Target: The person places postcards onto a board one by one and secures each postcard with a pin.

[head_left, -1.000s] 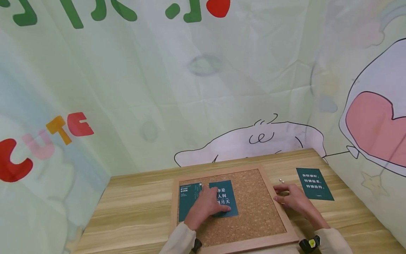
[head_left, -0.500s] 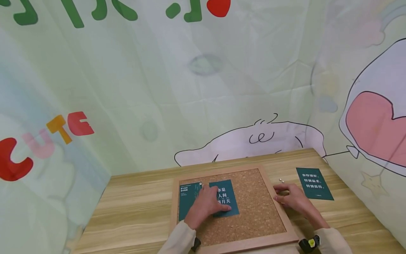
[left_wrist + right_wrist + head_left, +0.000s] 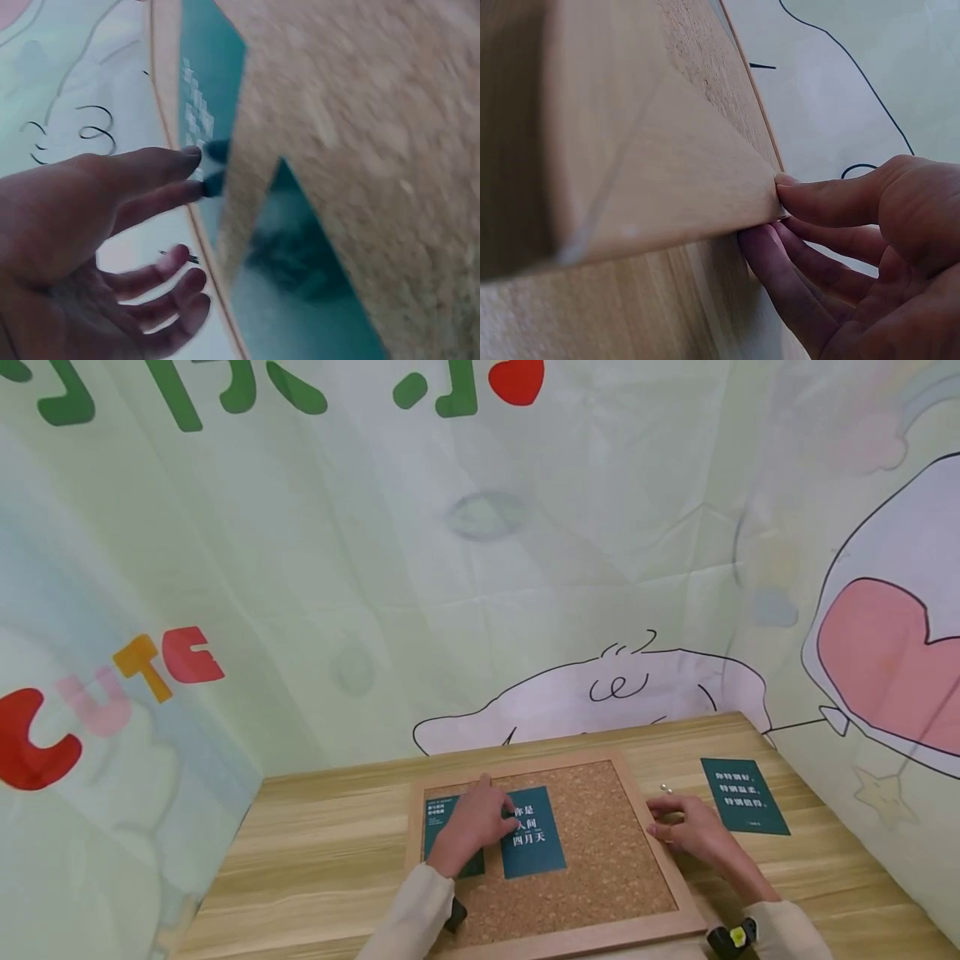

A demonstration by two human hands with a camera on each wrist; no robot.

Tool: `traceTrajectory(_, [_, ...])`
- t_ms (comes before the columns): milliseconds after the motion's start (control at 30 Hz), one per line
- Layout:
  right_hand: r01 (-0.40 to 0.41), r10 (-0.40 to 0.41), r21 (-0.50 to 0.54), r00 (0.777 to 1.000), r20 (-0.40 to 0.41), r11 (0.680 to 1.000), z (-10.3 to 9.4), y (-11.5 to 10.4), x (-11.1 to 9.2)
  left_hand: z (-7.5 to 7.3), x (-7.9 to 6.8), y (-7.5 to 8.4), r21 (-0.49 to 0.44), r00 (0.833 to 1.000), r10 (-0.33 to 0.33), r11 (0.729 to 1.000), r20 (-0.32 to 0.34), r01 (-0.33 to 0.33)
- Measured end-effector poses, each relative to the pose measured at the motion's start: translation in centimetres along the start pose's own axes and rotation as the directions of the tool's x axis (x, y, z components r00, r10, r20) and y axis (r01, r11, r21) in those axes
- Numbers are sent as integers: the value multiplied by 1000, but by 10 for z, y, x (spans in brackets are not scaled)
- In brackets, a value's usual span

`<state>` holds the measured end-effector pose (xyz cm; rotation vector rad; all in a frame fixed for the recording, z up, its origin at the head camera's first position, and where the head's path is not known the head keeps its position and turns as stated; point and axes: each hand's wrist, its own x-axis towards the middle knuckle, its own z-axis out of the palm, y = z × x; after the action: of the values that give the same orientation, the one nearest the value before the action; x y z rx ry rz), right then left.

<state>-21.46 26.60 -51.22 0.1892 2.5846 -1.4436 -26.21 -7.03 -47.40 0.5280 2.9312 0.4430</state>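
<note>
In the head view, a wood-framed cork board (image 3: 615, 852) lies on the table. One dark green card (image 3: 534, 852) with white characters lies at its middle left. Another green card (image 3: 441, 810) sits farther left, partly covered by my left hand (image 3: 472, 827). The left wrist view shows the thumb and index fingertip of my left hand (image 3: 112, 217) right at the lettered card (image 3: 214, 60), other fingers loosely bent. My right hand (image 3: 693, 827) holds the board's right side; in the right wrist view its thumb and fingers pinch the wooden frame (image 3: 682, 172).
A third green card (image 3: 744, 795) lies on the wooden table (image 3: 315, 852) to the right of the board. Small shiny pins (image 3: 666, 788) lie beside my right hand. A printed cloth backdrop (image 3: 375, 568) rises behind the table.
My left hand has lifted its spread fingers off the middle card and shifted left and up over the left card, covering the pin at that card's top. My right hand stays in place.
</note>
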Motion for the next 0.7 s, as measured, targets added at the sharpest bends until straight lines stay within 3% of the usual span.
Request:
traceTrajectory(167, [-5,5,-2,1000,0,1000,0,2,1,4,13,-6,57,999,9,998,-51,-6])
traceTrajectory(567, [-3,3,-11,1000,-1,1000,0,1,1,1,30,-24,-38,992,126,991,-3,-126])
traceTrajectory(700, [-8,8,-8,1000,-3,1000,0,1,1,-1,33,-24,12,993,120,993,-5,-120])
